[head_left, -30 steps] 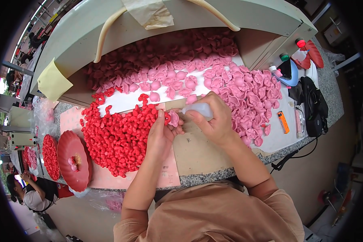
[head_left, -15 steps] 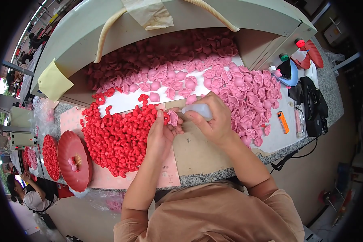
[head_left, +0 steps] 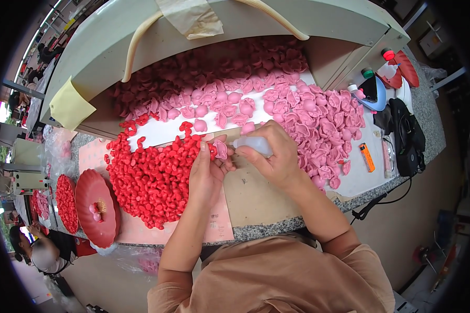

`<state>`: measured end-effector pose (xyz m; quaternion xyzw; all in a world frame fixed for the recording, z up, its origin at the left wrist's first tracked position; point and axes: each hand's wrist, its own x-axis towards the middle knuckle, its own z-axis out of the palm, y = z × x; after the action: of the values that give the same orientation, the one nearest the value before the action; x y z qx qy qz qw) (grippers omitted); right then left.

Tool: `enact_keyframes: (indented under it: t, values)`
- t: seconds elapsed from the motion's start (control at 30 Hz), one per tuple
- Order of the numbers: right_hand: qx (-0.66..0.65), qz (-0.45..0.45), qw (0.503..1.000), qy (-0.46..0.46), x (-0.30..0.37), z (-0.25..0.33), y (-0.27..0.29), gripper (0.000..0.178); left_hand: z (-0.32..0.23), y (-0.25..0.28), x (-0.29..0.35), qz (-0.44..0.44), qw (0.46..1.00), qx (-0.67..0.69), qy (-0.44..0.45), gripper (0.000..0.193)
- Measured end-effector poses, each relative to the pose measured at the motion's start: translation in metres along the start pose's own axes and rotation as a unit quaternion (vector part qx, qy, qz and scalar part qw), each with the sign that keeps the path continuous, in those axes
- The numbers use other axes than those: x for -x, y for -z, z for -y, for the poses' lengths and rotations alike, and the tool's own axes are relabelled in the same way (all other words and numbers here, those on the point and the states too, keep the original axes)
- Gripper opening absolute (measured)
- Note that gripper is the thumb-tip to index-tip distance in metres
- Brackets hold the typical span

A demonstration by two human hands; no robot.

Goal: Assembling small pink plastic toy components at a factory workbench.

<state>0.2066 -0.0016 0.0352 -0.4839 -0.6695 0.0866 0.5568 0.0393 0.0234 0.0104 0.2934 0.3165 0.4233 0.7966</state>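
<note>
In the middle of the bench, my left hand [head_left: 204, 175] is closed on a pink flower-shaped piece [head_left: 221, 150] with a ruffled rim. A small red piece [head_left: 212, 150] shows between thumb and fingers, against the pink one. My right hand [head_left: 281, 159] grips a whitish translucent squeeze bottle [head_left: 257, 144], its narrow tip pointing left at the pink piece; whether they touch is too small to tell. Beside my left hand lies a heap of small glossy red pieces [head_left: 146, 182]. Right of my right hand spreads a pile of pink flower-shaped pieces [head_left: 324, 122].
A grey cabinet-like housing [head_left: 344, 23] arches over more pink pieces at the back. On the left stands a red scalloped dish [head_left: 96, 229] with a few pink balls. To the right are an orange lighter-like object [head_left: 367, 157], a blue container [head_left: 382, 94] and a black corded device [head_left: 408, 141].
Both hands have shifted very slightly left, with the pink piece and the bottle still in them. The piles look the same.
</note>
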Motion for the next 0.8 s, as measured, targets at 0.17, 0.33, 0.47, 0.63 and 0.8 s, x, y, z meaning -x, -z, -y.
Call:
enact_keyframes:
  t: [0.17, 0.33, 0.47, 0.63, 0.8]
  values:
    - [0.001, 0.012, 1.0, -0.016, -0.0007, 0.0025, 0.0025, 0.029, -0.0009, -0.0014, -0.0004, 0.002, 1.0, -0.002, -0.008, 0.05]
    - [0.0, 0.004, 1.0, 0.004, -0.0008, 0.0005, 0.0012, 0.03, 0.002, 0.0007, -0.0018, -0.009, 1.0, -0.002, -0.029, 0.047]
    - [-0.007, -0.015, 0.999, 0.032, -0.003, 0.0057, 0.0004, 0.032, -0.0005, -0.0028, 0.001, -0.02, 0.999, 0.01, -0.038, 0.046]
    - [-0.026, -0.036, 0.998, 0.038, -0.0013, 0.0026, -0.0011, 0.033, -0.001, -0.0007, 0.0023, -0.001, 0.998, 0.065, -0.022, 0.046]
    - [-0.011, -0.013, 0.999, 0.045, 0.0025, 0.0017, 0.0026, 0.034, -0.0018, 0.004, 0.0014, 0.03, 0.997, 0.052, -0.044, 0.046]
